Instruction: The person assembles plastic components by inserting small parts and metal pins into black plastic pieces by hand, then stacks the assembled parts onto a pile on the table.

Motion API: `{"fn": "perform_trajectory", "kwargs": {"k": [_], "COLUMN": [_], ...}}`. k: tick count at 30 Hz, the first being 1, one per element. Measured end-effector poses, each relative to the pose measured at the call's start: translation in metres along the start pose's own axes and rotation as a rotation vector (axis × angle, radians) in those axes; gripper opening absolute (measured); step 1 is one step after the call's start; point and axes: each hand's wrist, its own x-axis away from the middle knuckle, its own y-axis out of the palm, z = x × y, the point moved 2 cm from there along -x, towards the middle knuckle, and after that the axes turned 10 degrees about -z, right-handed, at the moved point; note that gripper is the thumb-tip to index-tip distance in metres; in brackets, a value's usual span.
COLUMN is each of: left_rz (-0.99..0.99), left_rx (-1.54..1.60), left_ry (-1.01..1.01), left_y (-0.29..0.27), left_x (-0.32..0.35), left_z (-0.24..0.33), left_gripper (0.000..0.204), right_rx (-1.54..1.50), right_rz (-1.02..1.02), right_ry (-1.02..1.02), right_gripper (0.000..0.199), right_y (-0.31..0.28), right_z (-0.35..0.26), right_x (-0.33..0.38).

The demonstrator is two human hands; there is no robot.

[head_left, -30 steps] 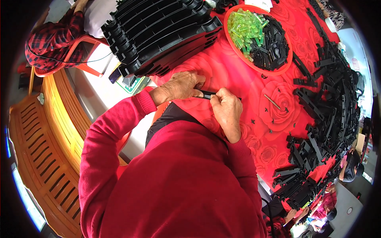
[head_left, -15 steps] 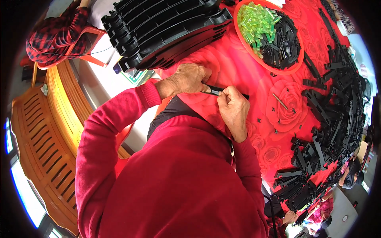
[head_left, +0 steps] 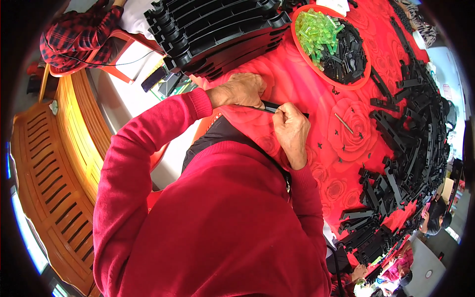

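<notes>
Between my two hands a slim black plastic strip (head_left: 270,105) lies just above the red flowered tablecloth (head_left: 326,106). My left hand (head_left: 243,90) is closed over its left end, the fingertips mostly hidden from above. Closed on the strip's right part is my right hand (head_left: 291,123), thumb and fingers pinched, with a short dark end showing past the knuckles. Right of my right hand, a thin brownish rod (head_left: 344,123) rests on the cloth among several tiny dark bits.
A red oval basin (head_left: 368,74) holds yellow-green clear pieces (head_left: 316,37) and small black parts (head_left: 349,54). Stacked black trays (head_left: 217,34) stand beyond my left hand. Black plastic parts (head_left: 401,138) heap along the right. A wooden bench (head_left: 54,183) is at left; other people sit nearby.
My left hand has shifted slightly right along the strip, and less of the strip shows between the hands. The whole view has turned a little; both hands keep their hold.
</notes>
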Motion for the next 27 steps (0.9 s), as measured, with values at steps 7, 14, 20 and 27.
{"fn": "perform_trajectory", "kwargs": {"k": [7,14,20,27], "left_rz": [0.212,0.219,0.105,0.096], "left_rx": [0.145,0.098,0.071,0.065], "left_ry": [0.062,0.066,-0.032,-0.027], "left_y": [0.021,0.022,0.01,0.012], "left_x": [0.001,-0.003,-0.005,-0.009], "left_z": [-0.006,0.009,0.018,0.015], "left_gripper": [0.034,0.031,0.033,0.035], "right_rx": [-0.04,0.038,0.015,-0.017], "right_rz": [-0.036,-0.093,-0.141,0.087], "right_ry": [0.032,-0.047,-0.015,0.131], "right_gripper": [0.007,0.015,0.016,0.014], "right_y": [-0.008,-0.019,-0.026,-0.047], "right_z": [0.0,0.004,0.011,0.009], "right_x": [0.006,0.013,0.014,0.012]}}
